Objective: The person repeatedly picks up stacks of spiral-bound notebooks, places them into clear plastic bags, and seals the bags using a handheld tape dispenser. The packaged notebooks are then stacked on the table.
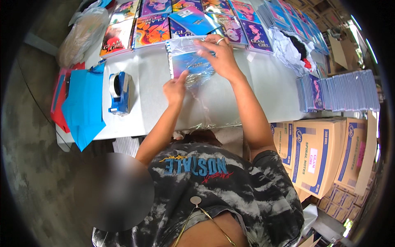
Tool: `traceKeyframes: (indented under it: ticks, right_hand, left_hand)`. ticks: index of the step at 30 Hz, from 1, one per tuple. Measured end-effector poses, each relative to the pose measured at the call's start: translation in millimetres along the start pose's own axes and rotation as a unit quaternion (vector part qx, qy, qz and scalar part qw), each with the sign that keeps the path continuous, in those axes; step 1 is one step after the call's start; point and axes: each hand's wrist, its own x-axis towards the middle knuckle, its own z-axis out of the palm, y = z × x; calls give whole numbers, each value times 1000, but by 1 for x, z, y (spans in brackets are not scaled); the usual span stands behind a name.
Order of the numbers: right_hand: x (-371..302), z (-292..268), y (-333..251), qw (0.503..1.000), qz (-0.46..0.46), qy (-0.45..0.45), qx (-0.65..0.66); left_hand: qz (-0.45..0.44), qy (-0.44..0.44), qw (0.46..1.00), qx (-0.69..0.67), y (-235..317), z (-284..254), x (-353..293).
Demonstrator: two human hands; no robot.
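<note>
My left hand (176,88) is closed on the lower left edge of a stack of spiral notebooks or a single thick one; which, I cannot tell. This blue and purple spiral notebook (183,61) lies inside a clear plastic wrapper (197,80). A loose end of the film trails down toward the table's front edge. Across the upper right of the wrapper stretches my right hand (220,55), its fingers apart and slightly blurred, a ring on one of them. Just beyond, a blue notebook (195,20) rests askew on rows of colourful notebooks (152,31).
A blue tape dispenser (120,94) stands on the white table (152,111), beside blue and red sheets (84,103) at the left edge. Right are crumpled plastic (288,51) and a long row of upright notebooks (345,91). Cardboard boxes (314,156) stand below.
</note>
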Motion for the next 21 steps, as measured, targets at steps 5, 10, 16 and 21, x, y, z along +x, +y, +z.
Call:
traceKeyframes:
  ticks: [5,10,16,21]
  right_hand:
    - [7,-14,-12,995,-24,-45,-86]
    - [37,-25,-10,972,22,-219,-82]
    - [-20,-41,-18,973,-95,-155,-144]
    - [-105,-161,-3,992,40,-110,-55]
  left_hand:
    - [70,37,982,170,-44,-61,39]
    - [202,-103,965,132,-22,-70,42]
    - [323,-340,875,123,-1,-44,35]
    - [418,-381,805,179,65,0,-27]
